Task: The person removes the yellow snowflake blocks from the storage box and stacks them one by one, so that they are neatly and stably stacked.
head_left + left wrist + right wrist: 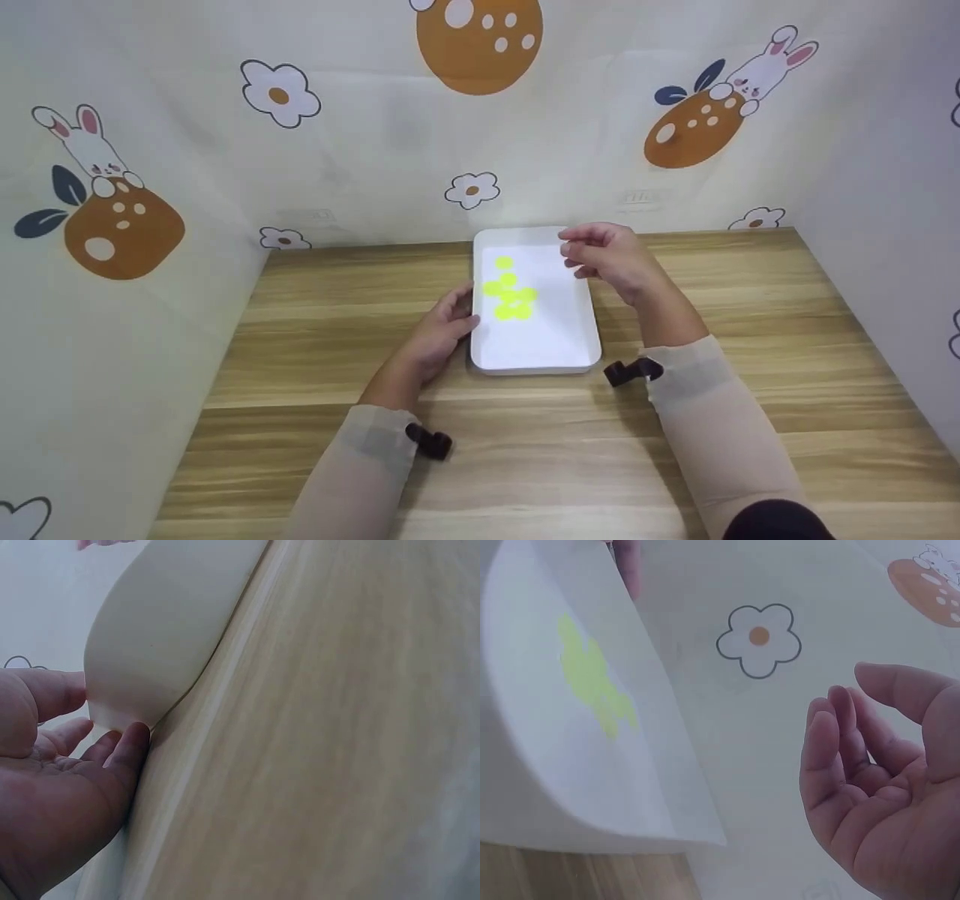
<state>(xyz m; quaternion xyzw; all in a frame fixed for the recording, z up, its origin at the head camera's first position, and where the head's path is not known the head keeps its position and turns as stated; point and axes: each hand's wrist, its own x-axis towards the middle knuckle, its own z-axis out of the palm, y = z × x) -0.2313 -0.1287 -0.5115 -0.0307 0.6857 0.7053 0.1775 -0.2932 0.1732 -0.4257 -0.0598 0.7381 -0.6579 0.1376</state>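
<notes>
A white rectangular tray with a low rim lies on the table, longer side running away from me. Several bright yellow-green flat round pieces sit in its left half, some overlapping in a cluster. My left hand is against the tray's left side, thumb and fingertips touching the outer wall. The left wrist view shows these fingertips at the wall, low by the tabletop. My right hand is raised over the far right rim, fingers loosely bent, thumb apart from them, nothing between them in the right wrist view.
The wood-grain table surrounds the tray. A pale wall covering with printed flowers, rabbits and orange fruit rises behind and at both sides, close beyond the tray's far end. A small black camera sits on each wrist.
</notes>
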